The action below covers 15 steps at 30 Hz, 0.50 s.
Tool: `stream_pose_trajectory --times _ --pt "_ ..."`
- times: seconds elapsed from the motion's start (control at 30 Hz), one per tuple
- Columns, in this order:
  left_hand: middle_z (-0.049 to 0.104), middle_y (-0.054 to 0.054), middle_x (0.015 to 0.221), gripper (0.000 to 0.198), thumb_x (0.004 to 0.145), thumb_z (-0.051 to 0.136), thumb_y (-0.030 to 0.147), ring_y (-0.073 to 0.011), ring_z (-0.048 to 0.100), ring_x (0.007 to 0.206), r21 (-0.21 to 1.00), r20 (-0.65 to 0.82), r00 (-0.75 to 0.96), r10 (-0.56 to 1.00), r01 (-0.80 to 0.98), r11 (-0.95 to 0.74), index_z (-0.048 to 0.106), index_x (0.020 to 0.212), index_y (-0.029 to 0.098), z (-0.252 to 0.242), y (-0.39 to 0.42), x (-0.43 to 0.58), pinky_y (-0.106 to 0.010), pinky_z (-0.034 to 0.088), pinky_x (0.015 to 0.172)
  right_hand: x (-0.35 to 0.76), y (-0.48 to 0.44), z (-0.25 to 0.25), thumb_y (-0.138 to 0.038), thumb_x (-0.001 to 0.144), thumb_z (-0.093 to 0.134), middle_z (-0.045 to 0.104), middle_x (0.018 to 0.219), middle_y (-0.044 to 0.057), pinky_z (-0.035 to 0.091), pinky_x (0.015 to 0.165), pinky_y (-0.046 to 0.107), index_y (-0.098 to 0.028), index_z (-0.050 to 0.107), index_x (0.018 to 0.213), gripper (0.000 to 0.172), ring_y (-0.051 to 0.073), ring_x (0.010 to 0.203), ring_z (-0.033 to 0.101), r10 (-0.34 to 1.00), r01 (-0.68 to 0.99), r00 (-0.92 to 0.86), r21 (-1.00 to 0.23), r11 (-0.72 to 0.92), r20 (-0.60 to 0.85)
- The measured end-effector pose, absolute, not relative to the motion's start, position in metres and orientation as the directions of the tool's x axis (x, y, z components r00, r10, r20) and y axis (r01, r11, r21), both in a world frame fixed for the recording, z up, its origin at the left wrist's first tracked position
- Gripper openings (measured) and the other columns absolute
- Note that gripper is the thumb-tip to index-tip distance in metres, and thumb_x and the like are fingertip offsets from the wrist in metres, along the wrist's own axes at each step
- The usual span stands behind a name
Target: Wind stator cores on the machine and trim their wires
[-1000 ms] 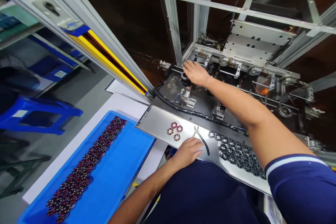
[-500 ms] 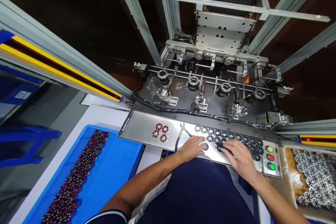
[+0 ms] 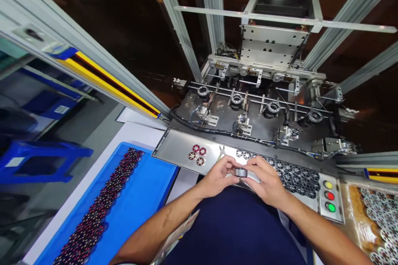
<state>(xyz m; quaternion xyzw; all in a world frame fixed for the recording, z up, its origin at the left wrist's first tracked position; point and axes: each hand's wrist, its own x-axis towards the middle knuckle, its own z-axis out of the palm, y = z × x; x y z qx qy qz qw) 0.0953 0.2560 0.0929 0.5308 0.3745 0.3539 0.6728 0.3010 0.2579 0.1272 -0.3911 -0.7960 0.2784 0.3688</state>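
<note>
Between my two hands, in front of my body, is a dark round ring-shaped part (image 3: pixel 240 172) seen edge-on. My left hand (image 3: pixel 221 174) pinches its left side with thumb and fingers, and my right hand (image 3: pixel 263 178) grips its right side. Both hands are above the front edge of a metal tray (image 3: pixel 177 145). Beyond my left hand lie pliers (image 3: pixel 222 151), their handles partly hidden. Several dark ring parts (image 3: pixel 295 178) are packed on the tray to the right of my hands. Some of those behind my fingers are hidden.
Red-and-black round parts (image 3: pixel 195 155) lie on the tray's left. A blue bin (image 3: pixel 137 198) holds rows of similar parts. A machine with ring fixtures (image 3: pixel 236 100) stands behind. Coloured buttons (image 3: pixel 330 195) are at right, near a box of silvery parts (image 3: pixel 381 219).
Both hands have come together and lifted, now holding one round part between them. Earlier they were apart, each at a part on the tray. The whole view has shifted slightly.
</note>
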Motion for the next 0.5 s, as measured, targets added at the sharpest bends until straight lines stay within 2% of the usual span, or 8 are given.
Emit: stream_pose_trajectory --times 0.1,0.2,0.27,0.37,0.43,0.5 --pt "0.064 -0.002 0.087 0.051 0.082 0.073 0.055 -0.0136 0.065 0.075 0.95 -0.147 0.377 0.915 -0.203 0.236 0.044 0.106 0.021 0.096 0.249 0.101 -0.026 0.052 0.069 0.29 0.255 0.136 -0.018 0.088 0.067 0.067 0.09 0.009 0.056 0.068 0.042 -0.03 0.066 0.126 0.04 0.025 0.081 0.064 0.806 0.45 -0.334 -0.669 0.592 0.489" --pt "0.065 -0.003 0.088 0.046 0.084 0.074 0.049 -0.0141 0.066 0.079 0.936 -0.158 0.298 0.942 -0.258 0.238 0.047 0.108 0.02 0.101 0.246 0.102 -0.026 0.052 0.072 0.29 0.257 0.144 -0.02 0.086 0.07 0.068 0.094 0.011 0.057 0.072 0.045 -0.03 0.067 0.127 0.042 0.027 0.085 0.065 0.799 0.433 -0.372 -0.673 0.599 0.471" --pt "0.067 -0.004 0.091 0.045 0.08 0.078 0.045 -0.0155 0.067 0.085 0.938 -0.154 0.273 0.95 -0.261 0.227 0.054 0.106 0.018 0.107 0.245 0.098 -0.028 0.052 0.078 0.295 0.263 0.151 -0.023 0.09 0.066 0.07 0.104 0.011 0.058 0.079 0.047 -0.034 0.071 0.122 0.035 0.027 0.096 0.066 0.82 0.376 -0.445 -0.755 0.537 0.361" --pt "0.069 -0.007 0.096 0.04 0.078 0.082 0.038 -0.0167 0.067 0.089 0.962 -0.14 0.31 0.94 -0.182 0.204 0.063 0.106 0.016 0.117 0.246 0.09 -0.03 0.052 0.085 0.305 0.276 0.161 -0.028 0.094 0.062 0.069 0.122 0.007 0.058 0.09 0.046 -0.036 0.078 0.105 0.021 0.025 0.109 0.067 0.832 0.306 -0.54 -0.891 0.336 0.128" --pt "0.071 -0.008 0.099 0.039 0.079 0.081 0.038 -0.0171 0.067 0.09 0.977 -0.129 0.361 0.923 -0.112 0.18 0.066 0.108 0.017 0.123 0.247 0.085 -0.032 0.053 0.087 0.31 0.285 0.167 -0.034 0.093 0.065 0.066 0.132 0.006 0.057 0.095 0.044 -0.034 0.081 0.097 0.016 0.024 0.113 0.067 0.794 0.267 -0.608 -0.946 0.186 -0.015" --pt "0.072 -0.008 0.1 0.04 0.08 0.08 0.039 -0.0178 0.067 0.091 0.984 -0.117 0.416 0.902 -0.072 0.161 0.067 0.111 0.017 0.127 0.249 0.083 -0.032 0.054 0.087 0.314 0.291 0.173 -0.037 0.091 0.067 0.063 0.139 0.006 0.053 0.102 0.045 -0.031 0.081 0.095 0.016 0.026 0.119 0.066 0.727 0.229 -0.68 -0.97 0.081 -0.1"
